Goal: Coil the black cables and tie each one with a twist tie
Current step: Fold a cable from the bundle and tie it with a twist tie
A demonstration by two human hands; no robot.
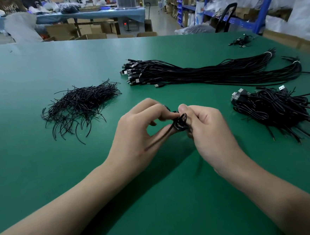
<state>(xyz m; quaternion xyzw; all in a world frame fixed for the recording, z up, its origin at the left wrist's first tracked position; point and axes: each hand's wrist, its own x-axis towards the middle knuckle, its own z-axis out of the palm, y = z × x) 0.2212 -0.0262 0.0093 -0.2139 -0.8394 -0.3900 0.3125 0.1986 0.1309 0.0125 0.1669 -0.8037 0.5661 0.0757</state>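
At the centre of the frame my left hand (138, 129) and right hand (206, 128) meet over the green table (43, 161), both with fingers curled tight, pinching a small coiled black cable (180, 123) between thumbs and fingertips. One loose strand trails from it across my left palm. The twist ties (80, 106) lie heaped at middle left, uncoiled cables (202, 71) at upper right, and tied coils (278, 108) at right.
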